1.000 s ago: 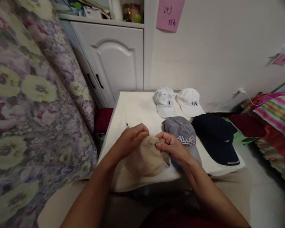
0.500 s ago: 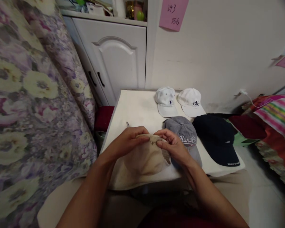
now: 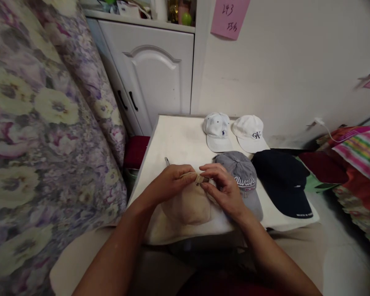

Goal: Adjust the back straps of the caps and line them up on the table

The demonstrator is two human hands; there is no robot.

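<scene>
A beige cap point(image 3: 188, 207) rests at the table's near edge, its back strap raised between my hands. My left hand point(image 3: 179, 179) is closed, pinching the strap on the left of a small metal buckle point(image 3: 197, 183). With thumb and fingers curled, my right hand point(image 3: 220, 185) grips the strap just right of that buckle. Right beside this hand lies a grey cap point(image 3: 236, 164) with white "Always" lettering. Part of the beige cap's right side is hidden behind my right hand.
A navy cap point(image 3: 279, 176) lies at the table's right. Two pale caps, one with a small dark logo point(image 3: 217, 125) and a white one lettered CK point(image 3: 248, 125), sit at the back. A slim pen-like object point(image 3: 167, 161) lies on the white table point(image 3: 175, 135). A floral curtain point(image 3: 58, 164) hangs at left.
My right hand has shifted its fingers on the strap, and the strap is bent more at the buckle. The beige cap's right side has turned inward. The other caps lie as before.
</scene>
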